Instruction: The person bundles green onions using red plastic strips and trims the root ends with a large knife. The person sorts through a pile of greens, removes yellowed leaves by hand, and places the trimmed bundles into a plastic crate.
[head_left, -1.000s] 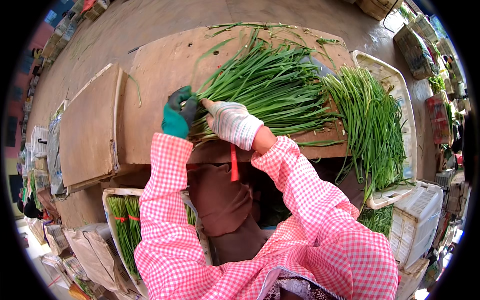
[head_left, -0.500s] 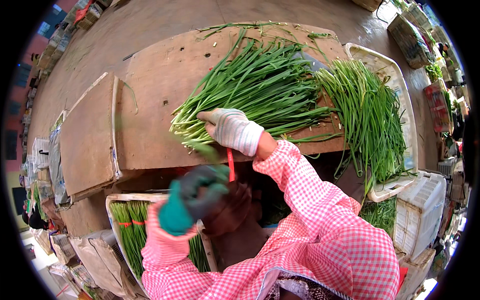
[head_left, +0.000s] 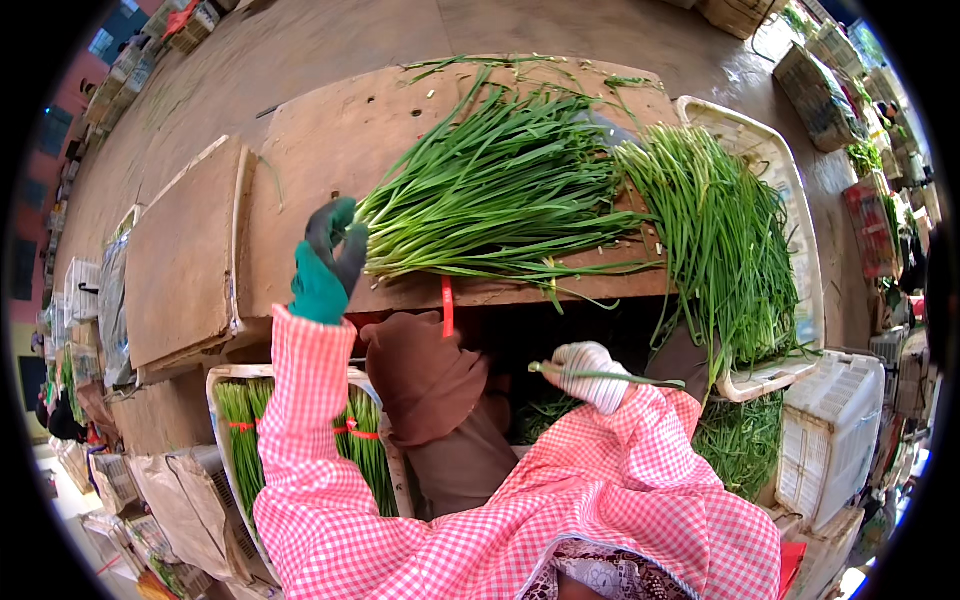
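A loose pile of garlic chives (head_left: 500, 190) lies on the brown board (head_left: 300, 130), pale stem ends to the left. My left hand (head_left: 332, 245), in a green and black glove, is curled around those stem ends, its thumb and fingers partly covering them. Lower down, in front of the board's near edge, my right hand (head_left: 592, 376) wears a whitish knit glove and is closed on a thin chive stalk (head_left: 655, 381) that pokes out both sides. A red strip (head_left: 447, 305) hangs from the board's edge between my hands.
To the right, more chives (head_left: 715, 230) drape over a white crate (head_left: 810, 250). A crate at lower left holds chive bundles (head_left: 360, 440) tied with red bands. Cut greens (head_left: 740, 440) lie low right beside a white basket (head_left: 832, 435). Another board (head_left: 185, 255) stands left.
My right hand has left the stem ends and drawn back toward my body with a stalk. My left hand has risen from below the board to the stem ends.
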